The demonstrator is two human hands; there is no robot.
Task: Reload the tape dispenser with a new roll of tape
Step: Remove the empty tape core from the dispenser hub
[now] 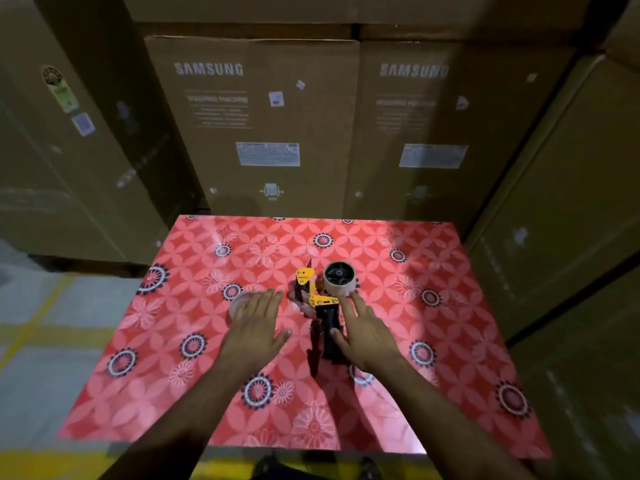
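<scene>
Neither hand grips anything: the left hand is spread flat, fingers apart, and the right hand is likewise open with its fingers splayed — both hover over the middle of the tabletop, which wears a red floral cover. The right hand lies over the black handle of the tape dispenser; whether the palm actually touches it cannot be told. The dispenser lies at the centre of the tabletop, handle pointing toward the near edge, its yellow plates and blade end toward the far edge. Under the left fingertips, just left of the dispenser, sits a pale, translucent roll of tape, partly covered by the hand; contact there is also unclear. On the dispenser's hub, just beyond the right fingertips, sits a nearly bare cardboard core with a dark hub showing through its opening — it stands toward the far edge, slightly right of centre. Beyond the far edge rise stacked cardboard boxes printed SAMSUNG, with more boxes closing in on both sides
</scene>
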